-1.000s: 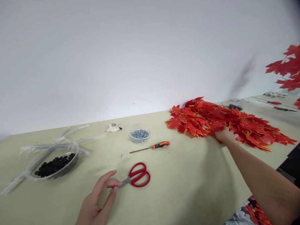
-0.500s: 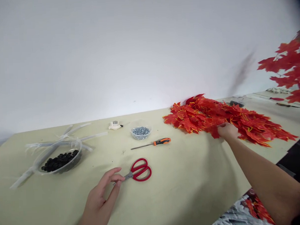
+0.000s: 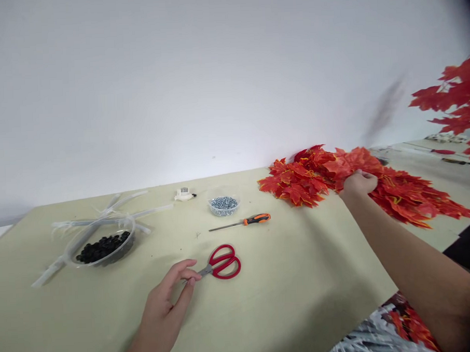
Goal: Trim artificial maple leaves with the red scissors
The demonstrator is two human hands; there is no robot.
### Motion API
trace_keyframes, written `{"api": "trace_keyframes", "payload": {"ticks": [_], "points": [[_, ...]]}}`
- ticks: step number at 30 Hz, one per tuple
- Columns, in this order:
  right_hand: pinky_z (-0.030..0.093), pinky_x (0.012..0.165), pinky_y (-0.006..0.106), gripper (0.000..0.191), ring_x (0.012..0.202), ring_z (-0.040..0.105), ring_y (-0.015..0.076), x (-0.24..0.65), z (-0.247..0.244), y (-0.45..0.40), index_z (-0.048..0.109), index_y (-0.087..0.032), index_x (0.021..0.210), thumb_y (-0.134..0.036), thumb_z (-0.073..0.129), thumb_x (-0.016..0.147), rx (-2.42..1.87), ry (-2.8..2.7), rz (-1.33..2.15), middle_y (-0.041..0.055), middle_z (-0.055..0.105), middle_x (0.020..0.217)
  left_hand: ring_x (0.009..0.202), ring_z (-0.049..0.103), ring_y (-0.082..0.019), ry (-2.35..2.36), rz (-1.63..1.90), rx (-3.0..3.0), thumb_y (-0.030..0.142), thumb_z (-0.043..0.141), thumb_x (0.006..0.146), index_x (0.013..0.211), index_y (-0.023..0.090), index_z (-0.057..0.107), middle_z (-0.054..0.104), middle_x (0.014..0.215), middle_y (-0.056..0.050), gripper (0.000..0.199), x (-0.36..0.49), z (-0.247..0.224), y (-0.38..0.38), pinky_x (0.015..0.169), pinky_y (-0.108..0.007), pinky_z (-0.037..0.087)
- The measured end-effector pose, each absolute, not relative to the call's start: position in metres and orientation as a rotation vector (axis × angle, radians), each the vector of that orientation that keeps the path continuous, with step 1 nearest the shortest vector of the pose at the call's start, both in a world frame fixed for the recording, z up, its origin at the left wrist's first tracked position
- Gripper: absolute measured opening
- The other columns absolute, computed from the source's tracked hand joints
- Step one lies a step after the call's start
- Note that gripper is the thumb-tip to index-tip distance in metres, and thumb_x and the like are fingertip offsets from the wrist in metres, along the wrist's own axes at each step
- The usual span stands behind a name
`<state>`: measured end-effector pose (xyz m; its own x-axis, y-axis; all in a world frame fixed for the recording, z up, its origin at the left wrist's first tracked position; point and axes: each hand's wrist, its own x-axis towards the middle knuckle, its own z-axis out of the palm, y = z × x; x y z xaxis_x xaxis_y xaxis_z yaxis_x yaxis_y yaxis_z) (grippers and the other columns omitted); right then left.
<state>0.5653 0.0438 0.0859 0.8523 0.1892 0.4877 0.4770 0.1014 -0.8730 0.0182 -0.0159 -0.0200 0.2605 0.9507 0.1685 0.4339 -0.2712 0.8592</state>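
On the right, my right hand (image 3: 360,183) is closed on red artificial maple leaves (image 3: 353,163), at the front of a long heap of them. The held leaves stand a little above the others, and the exact part gripped is hidden by my fingers. My left hand (image 3: 166,303) hovers above the table with loosely bent fingers, index and thumb apart. Just beyond its fingertips lie red-handled scissors (image 3: 224,261), their blades partly hidden behind the fingers. Contact between the fingers and blades cannot be made out.
An orange-and-black screwdriver (image 3: 256,219) lies behind the scissors. Beyond it stands a clear tub of small metal pieces (image 3: 224,205), beside a small white device (image 3: 184,194). Left are a bowl of black pieces (image 3: 103,247) and translucent strips (image 3: 48,272). More red leaves (image 3: 461,96) hang at right.
My right hand has risen slightly, lifting some leaves above the heap. My left hand stays near the scissors. The whole view has shifted slightly.
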Motion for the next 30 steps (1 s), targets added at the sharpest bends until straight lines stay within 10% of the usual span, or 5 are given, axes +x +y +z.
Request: {"api": "trace_keyframes", "payload": {"ticks": [7,14,30], "points": [[0.05,0.053,0.022,0.03,0.058,0.054,0.008,0.437,0.047,0.065,0.058,-0.017,0.092,-0.044,0.07,0.094,-1.313,-0.657,0.393,-0.0035,0.058,0.078,0.107,0.072,-0.024,1.245,0.909,1.794,0.047,0.057,0.099,0.123,0.028,0.064,0.076,0.104,-0.003,0.032,0.017,-0.019,-0.017,0.088,-0.033,0.058],[0.046,0.057,0.023,0.038,0.064,0.052,0.0112,0.273,0.021,0.011,0.056,-0.022,0.088,-0.055,0.073,0.087,-1.102,-1.156,0.894,-0.0025,0.057,0.075,0.112,0.068,-0.024,1.139,0.984,1.987,0.043,0.063,0.097,0.126,0.025,0.061,0.074,0.116,-0.005,0.034,0.011,-0.012,-0.017,0.103,-0.039,0.051],[0.05,0.065,0.026,0.015,0.076,0.063,0.0153,0.241,-0.008,-0.028,0.066,-0.023,0.102,-0.035,0.057,0.102,-1.137,-1.657,0.822,0.0033,0.069,0.091,0.085,0.064,-0.017,1.211,1.071,1.651,0.047,0.049,0.104,0.104,0.02,0.066,0.071,0.096,-0.004,0.032,0.005,-0.005,-0.003,0.076,-0.028,0.05]]}}
